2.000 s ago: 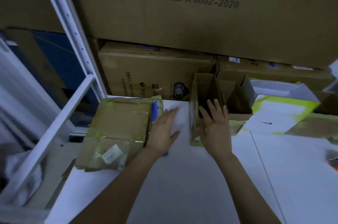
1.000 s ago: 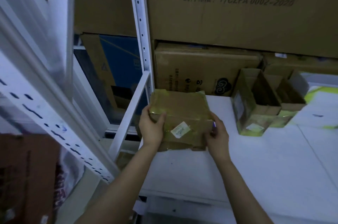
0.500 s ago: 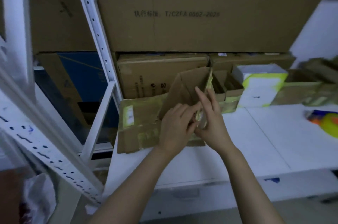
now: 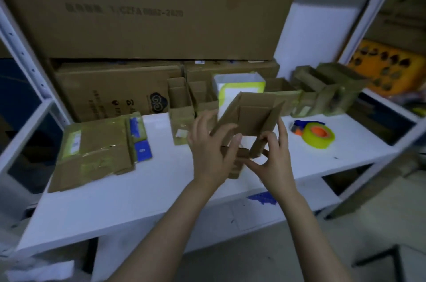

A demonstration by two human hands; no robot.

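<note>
White metal shelving [image 4: 147, 192] is carrying the work: over its middle a small brown open cardboard box [image 4: 252, 118] is hanging tilted, its mouth showing only bare cardboard walls. The left hand [image 4: 208, 152] is gripping the box's left wall, while the right hand [image 4: 275, 159] is pinching a lower flap. A flattened, tape-covered brown carton [image 4: 92, 155] is lying at nine o'clock, a yellow tape roll [image 4: 319, 137] is sitting at three, and small open brown cartons [image 4: 181, 106] are standing at twelve, their insides too dark to tell.
</note>
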